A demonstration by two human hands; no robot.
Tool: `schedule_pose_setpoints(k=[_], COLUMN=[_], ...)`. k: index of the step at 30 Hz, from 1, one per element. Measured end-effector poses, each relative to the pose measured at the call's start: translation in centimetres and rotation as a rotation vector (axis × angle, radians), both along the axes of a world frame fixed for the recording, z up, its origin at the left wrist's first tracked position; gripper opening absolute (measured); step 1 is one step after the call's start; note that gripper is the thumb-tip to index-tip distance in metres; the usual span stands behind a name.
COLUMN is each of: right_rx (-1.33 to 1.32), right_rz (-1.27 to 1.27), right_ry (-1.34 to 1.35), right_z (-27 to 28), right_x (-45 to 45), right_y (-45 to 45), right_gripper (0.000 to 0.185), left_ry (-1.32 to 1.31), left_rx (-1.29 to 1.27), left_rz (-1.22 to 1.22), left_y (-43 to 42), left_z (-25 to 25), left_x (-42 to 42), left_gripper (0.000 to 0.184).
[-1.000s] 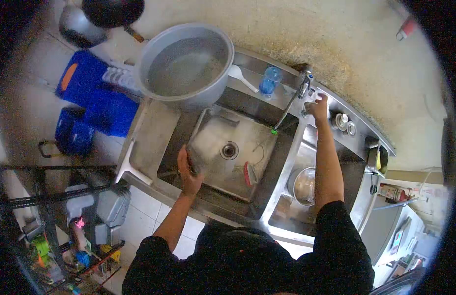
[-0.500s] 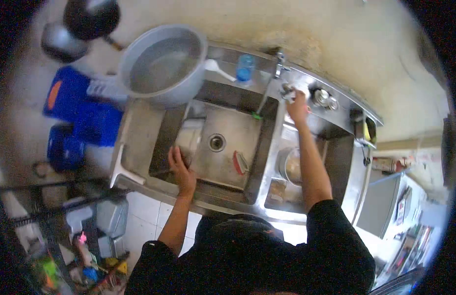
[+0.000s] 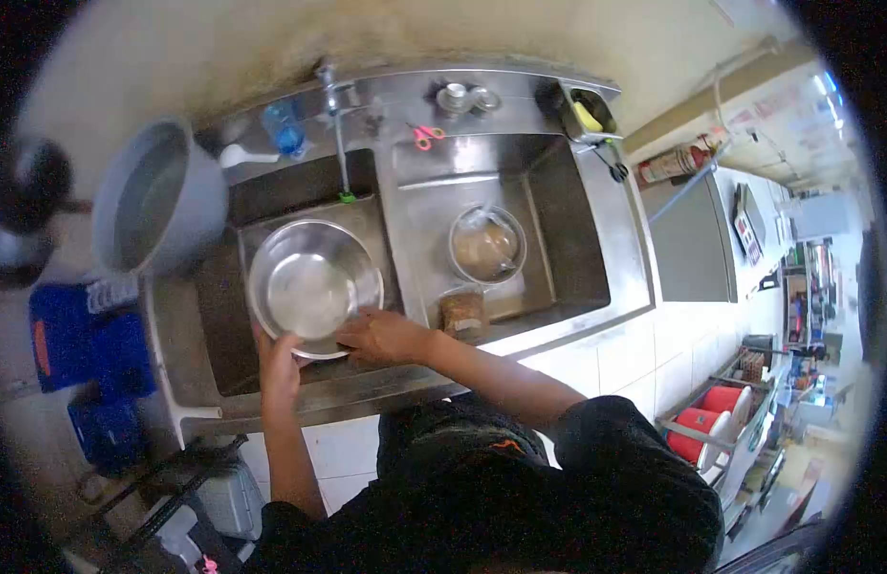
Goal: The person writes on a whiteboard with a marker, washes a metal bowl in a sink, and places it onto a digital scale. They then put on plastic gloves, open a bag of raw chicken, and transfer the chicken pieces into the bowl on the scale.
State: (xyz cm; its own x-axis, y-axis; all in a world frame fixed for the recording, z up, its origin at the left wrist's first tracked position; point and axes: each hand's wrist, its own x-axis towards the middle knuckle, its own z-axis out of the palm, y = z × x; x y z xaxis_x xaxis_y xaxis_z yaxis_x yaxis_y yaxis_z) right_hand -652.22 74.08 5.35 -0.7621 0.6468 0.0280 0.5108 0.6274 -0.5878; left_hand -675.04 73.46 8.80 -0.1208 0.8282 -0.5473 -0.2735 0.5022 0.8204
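A wide stainless steel bowl (image 3: 312, 282) is in the left sink basin (image 3: 223, 335), its open side up, with nothing visible inside. My left hand (image 3: 279, 368) grips the near left of its rim, with the thumb over the edge. At the near right side, my right hand (image 3: 391, 338) holds the rim too; some of its fingertips are hidden. A faucet (image 3: 330, 96) with a thin spout ending in a green tip (image 3: 347, 197) hangs just beyond the bowl.
In the right basin sit a round container (image 3: 488, 258) with a plastic-wrapped brown item and a brown packet (image 3: 463, 314). Pink-handled scissors (image 3: 426, 136), metal cups (image 3: 453, 97), a blue bottle (image 3: 284, 129) and a white ladle (image 3: 247, 156) lie behind. A large grey tub (image 3: 199, 206) stands left.
My right hand has left the faucet area and come down to the bowl's rim beside my left hand. The bowl now shows plainly in the left basin. The view has turned right.
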Motion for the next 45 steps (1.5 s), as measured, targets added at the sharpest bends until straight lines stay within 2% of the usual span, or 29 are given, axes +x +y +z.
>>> schedule_pose_setpoints(k=[1, 2, 4, 5, 7, 8, 9, 10, 11, 12, 14, 15, 16, 17, 18, 19, 20, 21, 23, 27, 30, 31, 33, 37, 39, 41, 43, 45], right_rx=[-0.106, -0.091, 0.103, 0.131, 0.059, 0.094, 0.132, -0.082, -0.336, -0.214, -0.129, -0.071, -0.095, -0.058, -0.144, -0.238, -0.254, -0.243, -0.177, -0.190, -0.185, -0.186, -0.144, -0.169, 0.008, 0.145, 0.153, 0.433], right_rz=[0.076, 0.069, -0.075, -0.086, -0.373, -0.465, -0.499, -0.737, -0.931, -0.968, -1.063, -1.107, -1.151, -1.182, -1.195, -1.198, -1.209, -1.216, -1.260, -1.315, -1.440, -1.460, -1.513, -1.617, -1.627, -1.672, -1.724, -1.648], right_ry=[-0.023, -0.022, 0.121, 0.116, 0.399, 0.571, 0.563, 0.685, 0.832, 0.865, 0.949, 1.000, 0.901, 0.895, 0.922, 0.949, 0.870, 0.876, 0.648, 0.506, 0.221, 0.205, -0.063, -0.153, -0.260, -0.254, -0.273, -0.374], right_z=[0.5, 1.3, 3.1, 4.4, 6.9, 7.9, 8.2, 8.7, 8.5, 7.4, 6.9, 6.3, 5.1, 5.1, 5.1, 5.3, 6.2, 7.0, 7.6, 5.4, 5.1, 5.3, 5.9, 8.8, 9.7, 10.5, 12.2, 10.9], right_x=[1.0, 2.5, 6.5, 8.9, 14.5, 17.9, 21.5, 29.2, 32.9, 36.7, 43.2, 46.7, 50.4, 53.6, 56.5, 59.7, 62.8, 65.6, 71.0, 82.5, 91.2, 94.2, 100.1, 113.2, 119.5, 126.1, 132.9, 141.8], right_y=[-0.5, -1.3, -3.3, -4.3, -6.8, -8.3, -10.2, -14.6, -16.9, -18.8, -24.5, -27.2, -29.8, -32.4, -34.9, -37.0, -39.4, -41.0, -43.2, -44.6, -45.1, -45.6, -46.5, -47.4, -47.5, -46.9, -45.3, -44.0], right_gripper=[0.042, 0.042, 0.029, 0.029, 0.018, 0.011, 0.011, 0.013, 0.017, 0.023, 0.023, 0.023, 0.024, 0.024, 0.021, 0.017, 0.016, 0.016, 0.016, 0.021, 0.017, 0.017, 0.018, 0.019, 0.019, 0.018, 0.019, 0.020], left_ry=[0.022, -0.008, -0.045, -0.082, -0.033, -0.119, -0.207, -0.091, -0.116, -0.125, -0.033, 0.036, 0.107, 0.154, 0.200, 0.272, 0.344, 0.395, 0.448, 0.484, 0.492, 0.487, 0.487, 0.479, 0.472, 0.470, 0.480, 0.497], left_rx=[0.046, 0.060, 0.039, 0.006, 0.154, 0.222, 0.283, 0.236, 0.146, 0.044, -0.132, -0.267, -0.400, -0.473, -0.542, -0.567, -0.551, -0.531, -0.490, -0.461, -0.439, -0.442, -0.428, -0.404, -0.390, -0.381, -0.386, -0.403], left_rz=[-0.002, -0.077, -0.090, -0.106, -0.153, -0.267, -0.385, -0.634, -0.819, -1.009, -1.433, -1.525, -1.604, -1.538, -1.465, -1.413, -1.404, -1.419, -1.442, -1.439, -1.445, -1.458, -1.492, -1.529, -1.544, -1.526, -1.486, -1.432], left_y=[-0.4, -0.9, -2.3, -3.0, -6.1, -7.3, -9.1, -12.3, -14.3, -16.1, -19.2, -20.8, -22.5, -24.1, -25.7, -27.6, -29.5, -30.7, -32.5, -33.4, -31.8, -31.3, -29.9, -28.3, -28.4, -28.9, -29.7, -31.3], left_z=[1.3, 0.8, 2.0, 2.9, 7.1, 8.2, 8.4, 6.5, 5.8, 5.0, -1.4, -3.0, -4.7, -10.8, -16.5, -19.9, -21.1, -21.5, -21.4, -21.6, -22.9, -23.2, -23.8, -24.1, -23.7, -23.0, -22.5, -22.4], left_x=[1.4, 1.5, 3.7, 5.6, 11.5, 14.1, 16.8, 22.1, 25.3, 28.2, 32.5, 35.4, 38.4, 39.1, 40.0, 40.5, 41.6, 42.7, 45.9, 54.2, 61.8, 64.7, 70.4, 80.7, 85.4, 89.1, 92.0, 94.5], left_gripper=[0.068, 0.083, 0.081, 0.082, 0.078, 0.084, 0.090, 0.079, 0.076, 0.073, 0.071, 0.073, 0.074, 0.074, 0.075, 0.074, 0.073, 0.072, 0.070, 0.067, 0.064, 0.063, 0.062, 0.058, 0.056, 0.055, 0.053, 0.051])
